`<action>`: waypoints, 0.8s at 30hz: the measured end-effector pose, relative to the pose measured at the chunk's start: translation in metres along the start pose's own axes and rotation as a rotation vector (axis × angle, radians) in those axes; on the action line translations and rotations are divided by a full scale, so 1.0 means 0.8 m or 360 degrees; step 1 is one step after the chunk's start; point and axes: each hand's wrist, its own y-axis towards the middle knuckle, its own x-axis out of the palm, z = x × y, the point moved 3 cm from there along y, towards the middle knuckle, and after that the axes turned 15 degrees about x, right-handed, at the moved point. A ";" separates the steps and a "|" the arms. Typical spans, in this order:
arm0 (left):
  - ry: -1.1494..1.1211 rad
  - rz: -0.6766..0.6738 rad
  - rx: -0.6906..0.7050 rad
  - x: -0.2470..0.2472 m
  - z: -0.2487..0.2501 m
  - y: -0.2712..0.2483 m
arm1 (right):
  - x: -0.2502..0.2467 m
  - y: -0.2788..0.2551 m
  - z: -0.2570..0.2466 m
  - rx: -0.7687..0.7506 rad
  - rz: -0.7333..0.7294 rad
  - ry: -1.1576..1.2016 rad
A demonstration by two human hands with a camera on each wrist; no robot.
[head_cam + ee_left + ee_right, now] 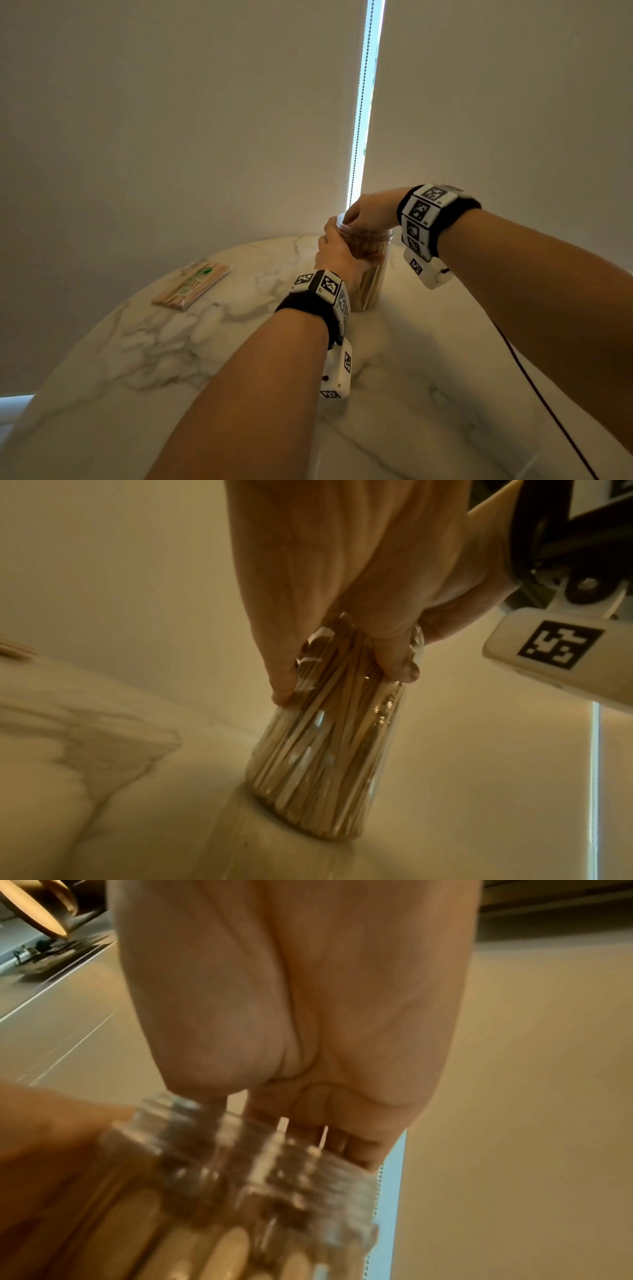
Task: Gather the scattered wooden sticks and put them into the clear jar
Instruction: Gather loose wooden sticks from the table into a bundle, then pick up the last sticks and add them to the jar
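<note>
The jar stands upright on the marble table, packed with sticks. The left hand wraps its upper wall. The right hand sits over the mouth, fingers dipped inside — whether they pinch anything, I cannot tell. A wrapped packet lies well apart, to the left.

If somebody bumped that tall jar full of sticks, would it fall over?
Probably it could tip: the clear jar is tall and narrow, standing upright on the smooth marble table. The wooden sticks packed inside likely add steadying weight. Right now the left hand grips it.
</note>
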 end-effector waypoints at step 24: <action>-0.0032 0.0027 0.0074 -0.003 0.000 -0.004 | -0.026 -0.006 0.007 0.0176 0.0266 -0.0158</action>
